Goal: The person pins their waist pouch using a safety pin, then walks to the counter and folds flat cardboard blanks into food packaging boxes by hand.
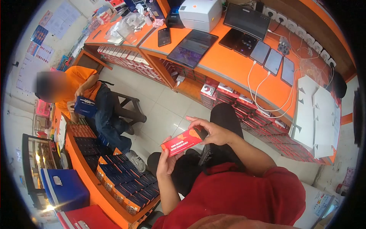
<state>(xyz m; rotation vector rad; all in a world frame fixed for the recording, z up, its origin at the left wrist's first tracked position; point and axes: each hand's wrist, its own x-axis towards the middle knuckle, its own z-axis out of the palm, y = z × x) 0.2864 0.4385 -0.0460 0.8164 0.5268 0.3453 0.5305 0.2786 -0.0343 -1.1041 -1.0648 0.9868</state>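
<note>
A small red box (181,143) with white lettering and orange patches is held in front of my lap. My left hand (166,163) grips its left end from below, with the fingers partly behind it. At the opposite end, my right hand (209,131) holds the upper right corner between thumb and fingers. The box is tilted, its right end higher in view. Nothing else is in either hand.
A co-worker (84,86) in orange sits at the left with a dark blue box (85,107). Phones, a tablet (193,48) and a white printer (200,14) stand on the orange counter (228,57). Shelves of boxes (129,181) lie at lower left.
</note>
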